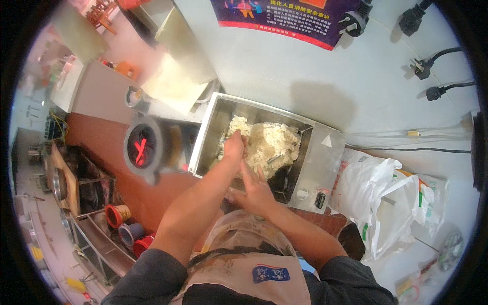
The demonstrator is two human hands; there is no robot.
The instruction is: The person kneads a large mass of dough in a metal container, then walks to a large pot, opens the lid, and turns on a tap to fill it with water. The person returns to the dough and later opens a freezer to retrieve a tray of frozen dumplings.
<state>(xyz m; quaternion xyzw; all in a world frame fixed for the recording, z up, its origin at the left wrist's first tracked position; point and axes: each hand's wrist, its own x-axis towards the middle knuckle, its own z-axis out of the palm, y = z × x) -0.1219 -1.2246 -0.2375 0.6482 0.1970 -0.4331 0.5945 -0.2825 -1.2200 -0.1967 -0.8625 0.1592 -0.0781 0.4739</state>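
Observation:
A stainless-steel dough mixer [204, 133] stands before me, its trough open at the top. A large lump of pale, shaggy dough [282, 141] lies inside, with loose crumbly dough at the left; a short metal mixing bar [274, 159] pokes out of it. My left hand [235, 146] is over the left part of the trough, its fingers partly curled and mostly hidden from me. Closer to my body, my right hand [254, 188] has its fingers spread near the left wrist; whether they touch is unclear. I see nothing held in it.
The mixer's side panel [320, 167] carries a dark switch. White plastic sacks [362, 179] lean at the right. A grey bin [129, 145] with red tape on its dark top stands left, near a worktop with a pale board [175, 85]. Plugs [421, 68] hang along the wall.

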